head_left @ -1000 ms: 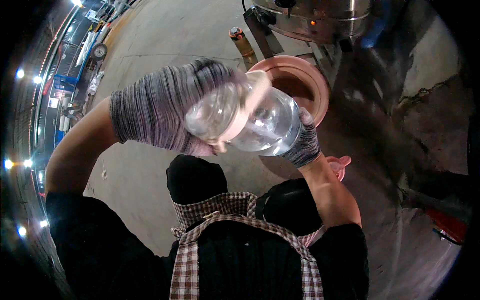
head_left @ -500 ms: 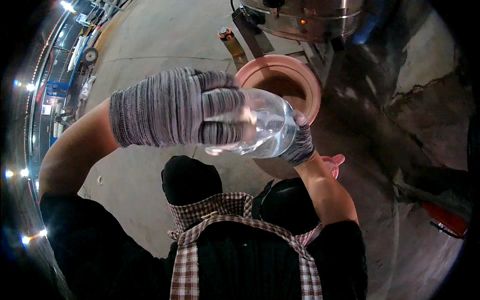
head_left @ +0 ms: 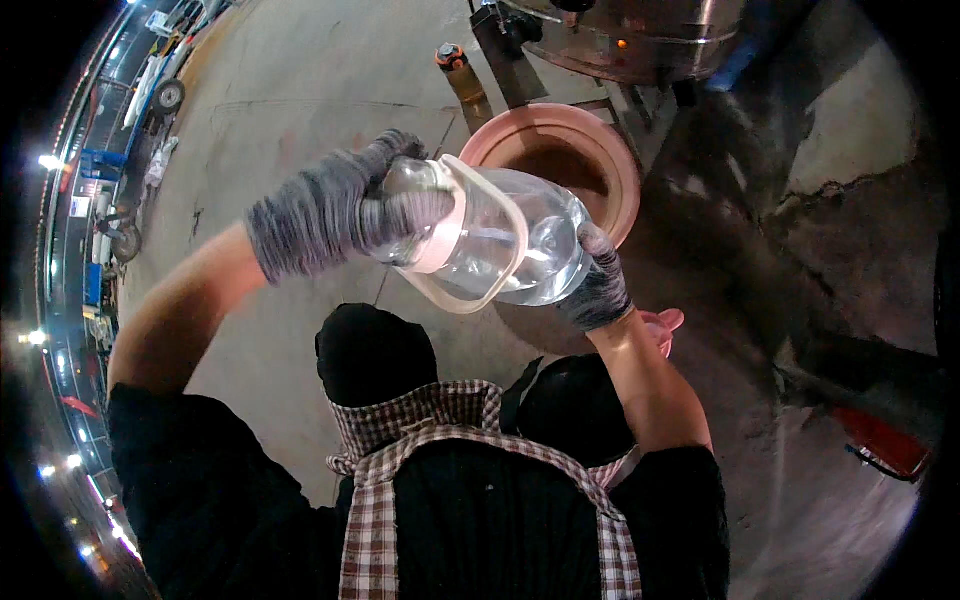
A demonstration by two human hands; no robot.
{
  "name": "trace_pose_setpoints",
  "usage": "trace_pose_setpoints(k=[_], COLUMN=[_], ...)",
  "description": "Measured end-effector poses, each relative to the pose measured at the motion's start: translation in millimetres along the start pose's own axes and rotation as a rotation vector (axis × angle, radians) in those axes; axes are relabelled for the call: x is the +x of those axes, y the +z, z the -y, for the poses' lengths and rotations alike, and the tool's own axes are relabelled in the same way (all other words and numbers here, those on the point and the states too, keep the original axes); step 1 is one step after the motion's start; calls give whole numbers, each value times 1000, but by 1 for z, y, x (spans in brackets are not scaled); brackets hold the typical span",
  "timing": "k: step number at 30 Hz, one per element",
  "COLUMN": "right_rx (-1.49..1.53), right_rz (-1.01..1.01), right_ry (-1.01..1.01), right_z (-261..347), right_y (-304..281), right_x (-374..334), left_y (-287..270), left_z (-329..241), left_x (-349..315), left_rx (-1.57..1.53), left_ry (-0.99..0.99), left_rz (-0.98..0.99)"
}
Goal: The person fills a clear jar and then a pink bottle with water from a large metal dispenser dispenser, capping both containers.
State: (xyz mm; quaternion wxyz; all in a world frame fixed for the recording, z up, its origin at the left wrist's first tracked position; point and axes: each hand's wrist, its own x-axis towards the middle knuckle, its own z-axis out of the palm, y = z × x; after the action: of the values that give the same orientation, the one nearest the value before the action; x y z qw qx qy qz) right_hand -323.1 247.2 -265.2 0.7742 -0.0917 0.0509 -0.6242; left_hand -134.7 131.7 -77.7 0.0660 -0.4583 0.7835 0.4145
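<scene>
A clear plastic jug with a pale neck ring and a loop handle lies on its side in the air in front of me, its neck to the left. My left hand, in a grey striped knit glove and slightly blurred, is wrapped round the neck end. Gloved the same way, my right hand grips the base at the right. Whether a cap sits on the mouth is hidden by my left fingers. Beyond the jug, a pink tub stands on the floor, with something brownish visible inside.
A round metal vessel on a frame stands behind the tub. An orange-and-black capped bottle is to its left. By my right forearm sits a pink plastic item. A red object lies at the far right.
My left hand has slid left along the jug to its neck, uncovering the pale ring and handle. My right hand stays at the base.
</scene>
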Motion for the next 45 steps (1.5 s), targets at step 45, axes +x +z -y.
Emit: trace_pose_setpoints(k=[45], right_rx=[-88], right_rz=[-352], right_ry=[8], right_z=[11], right_y=[-18], right_x=[3], left_y=[56], left_z=[348], left_x=[-86], left_rx=[-1602], left_ry=[90], left_rz=[-834])
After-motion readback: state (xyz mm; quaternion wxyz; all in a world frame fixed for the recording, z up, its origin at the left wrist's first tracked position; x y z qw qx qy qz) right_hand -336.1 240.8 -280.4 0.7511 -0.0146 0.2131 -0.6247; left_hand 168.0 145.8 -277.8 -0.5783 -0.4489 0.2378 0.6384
